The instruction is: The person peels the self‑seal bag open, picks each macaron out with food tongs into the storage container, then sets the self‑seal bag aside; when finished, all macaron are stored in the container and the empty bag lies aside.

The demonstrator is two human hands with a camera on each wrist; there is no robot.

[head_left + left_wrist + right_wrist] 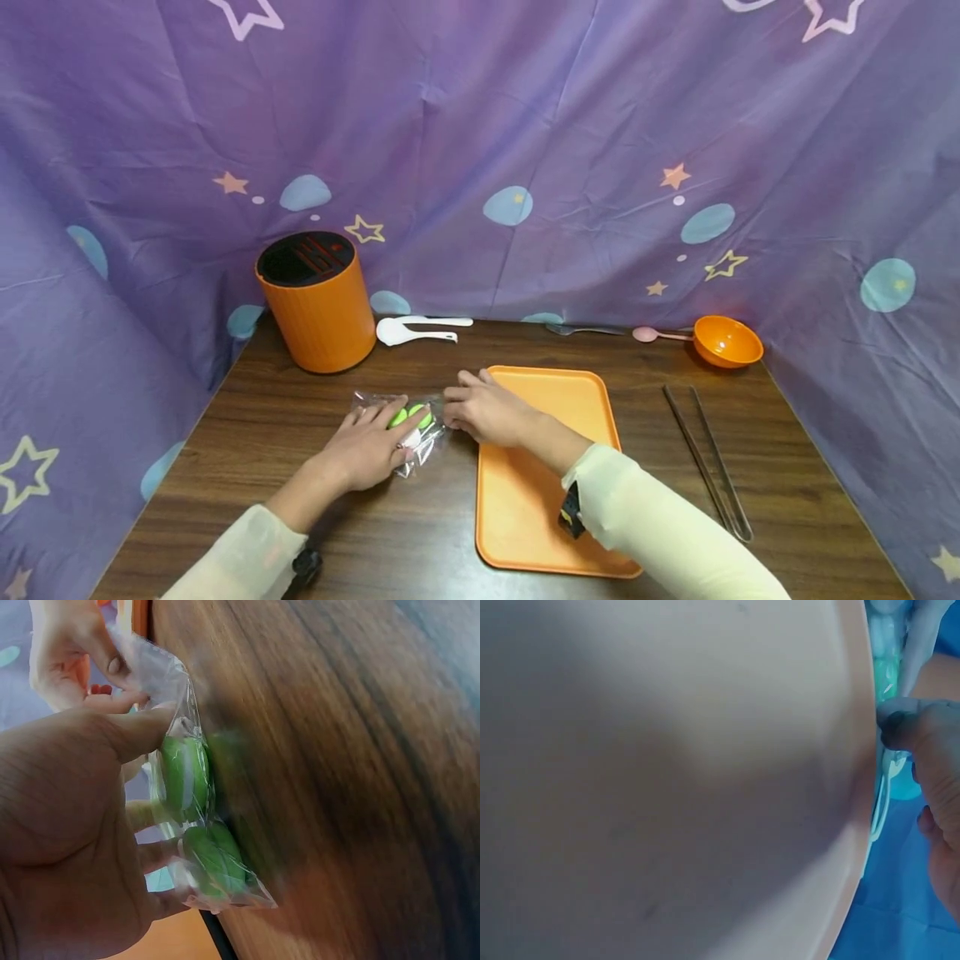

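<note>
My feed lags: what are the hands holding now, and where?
Both grip one clear plastic bag of green pieces: left hand around its middle, right hand pinching its end nearest the orange tray.

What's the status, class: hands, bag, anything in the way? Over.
Left hand grips clear bag of green pieces. Right hand pinches the bag's end. Bag on wooden table, beside orange tray. Nothing blocking.

Clear bag [408, 421] with green pieces
</note>
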